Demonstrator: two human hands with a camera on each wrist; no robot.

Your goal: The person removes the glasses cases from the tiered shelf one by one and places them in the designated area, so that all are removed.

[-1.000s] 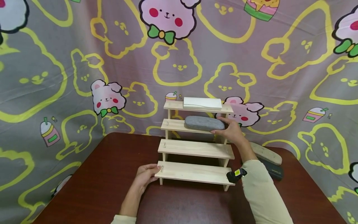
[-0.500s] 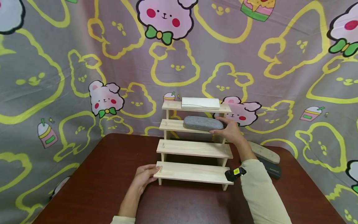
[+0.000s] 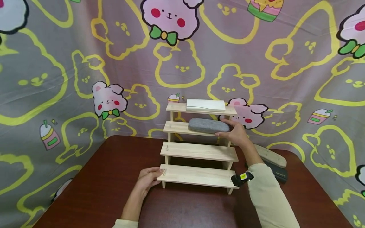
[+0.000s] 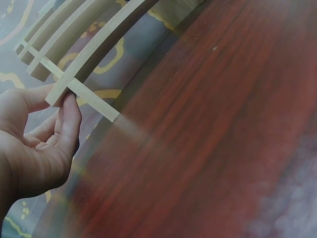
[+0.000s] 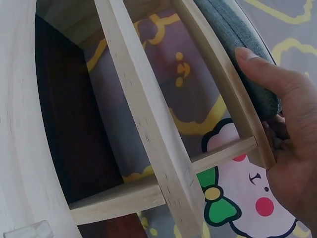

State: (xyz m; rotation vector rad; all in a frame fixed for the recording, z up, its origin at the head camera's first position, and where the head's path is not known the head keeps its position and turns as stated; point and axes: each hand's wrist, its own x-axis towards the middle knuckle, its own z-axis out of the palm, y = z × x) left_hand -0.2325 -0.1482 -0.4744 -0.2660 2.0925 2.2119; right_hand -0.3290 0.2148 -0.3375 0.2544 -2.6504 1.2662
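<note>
A grey fabric glasses case (image 3: 209,125) lies lengthwise on the second-highest board of a stepped wooden rack (image 3: 196,175). My right hand (image 3: 236,133) holds the case's right end, thumb along the front and fingers behind. In the right wrist view the thumb (image 5: 260,67) presses the case's (image 5: 240,42) side, and the other fingers are mostly hidden. Low at the left, my left hand (image 3: 148,179) pinches the end of the rack's bottom board. The left wrist view shows that board (image 4: 81,64) between thumb and fingers (image 4: 72,119).
A white case (image 3: 205,104) lies on the top board. On the dark red table (image 3: 114,177), right of the rack, a beige case (image 3: 269,155) lies against a dark case (image 3: 280,173), partly behind the right arm. A patterned cloth (image 3: 182,76) hangs behind.
</note>
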